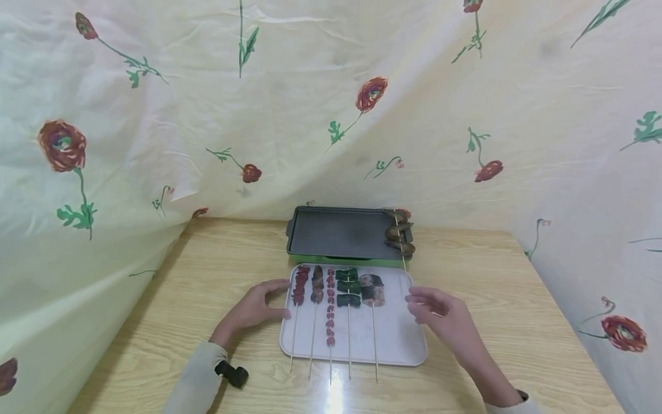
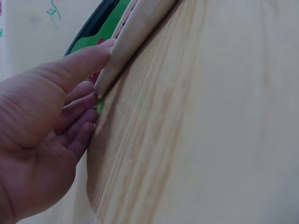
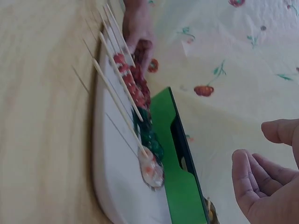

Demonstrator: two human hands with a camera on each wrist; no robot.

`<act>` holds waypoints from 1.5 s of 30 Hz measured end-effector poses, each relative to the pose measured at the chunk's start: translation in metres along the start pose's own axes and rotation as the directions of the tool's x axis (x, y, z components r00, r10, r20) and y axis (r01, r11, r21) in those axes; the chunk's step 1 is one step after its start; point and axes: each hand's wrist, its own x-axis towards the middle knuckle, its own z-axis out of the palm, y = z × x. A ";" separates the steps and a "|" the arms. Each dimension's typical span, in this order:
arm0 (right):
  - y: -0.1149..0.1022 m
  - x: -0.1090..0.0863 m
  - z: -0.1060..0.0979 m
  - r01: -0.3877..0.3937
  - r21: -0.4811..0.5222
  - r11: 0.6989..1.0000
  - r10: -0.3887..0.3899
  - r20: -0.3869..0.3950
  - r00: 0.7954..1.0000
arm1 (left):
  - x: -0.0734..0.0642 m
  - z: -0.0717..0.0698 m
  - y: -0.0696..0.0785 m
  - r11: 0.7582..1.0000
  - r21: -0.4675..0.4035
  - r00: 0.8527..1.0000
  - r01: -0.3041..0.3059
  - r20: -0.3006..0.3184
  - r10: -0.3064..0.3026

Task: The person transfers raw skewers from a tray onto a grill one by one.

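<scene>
A white tray (image 1: 398, 339) lies on the table, bearing several skewers side by side. From the left come a red chunk skewer (image 1: 300, 286), a brown one (image 1: 317, 284), one of small red pieces (image 1: 330, 310), a dark green one (image 1: 349, 287) and a grey-and-pink one (image 1: 372, 290). Thumb and fingertips of my left hand (image 1: 253, 307) touch the tray's left edge. My right hand (image 1: 439, 316) hovers by the tray's right edge, its loosely bent fingers holding nothing in the right wrist view. Above it, a skewer of dark brown curved pieces (image 1: 399, 233) lies across the griddle's right end.
Behind the tray stands a black griddle plate (image 1: 336, 230) with a green side (image 3: 163, 121). A flower-printed cloth (image 1: 289, 144) hangs behind the wooden table (image 1: 227, 253) and along its sides. The skewers' bare sticks reach past the tray's front edge.
</scene>
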 end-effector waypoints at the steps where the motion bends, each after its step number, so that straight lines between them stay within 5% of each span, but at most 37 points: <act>1: 0.000 -0.003 0.002 0.005 -0.002 1.000 -0.005 0.004 1.000 | 0.000 0.000 0.000 1.000 -0.001 1.000 -0.001 0.000 0.001; 13: 0.015 -0.026 0.028 -0.154 0.048 0.987 0.151 0.055 0.987 | 0.000 0.000 -0.001 1.000 -0.009 1.000 -0.008 -0.003 0.008; 34: 0.039 -0.044 0.050 -0.226 0.043 0.973 0.215 0.174 0.961 | 0.000 -0.001 0.000 1.000 -0.002 1.000 -0.002 -0.003 0.002; 45: 0.041 -0.047 0.055 -0.242 -0.094 0.966 0.255 0.168 0.952 | 0.000 -0.001 -0.002 1.000 -0.003 1.000 -0.011 0.002 0.011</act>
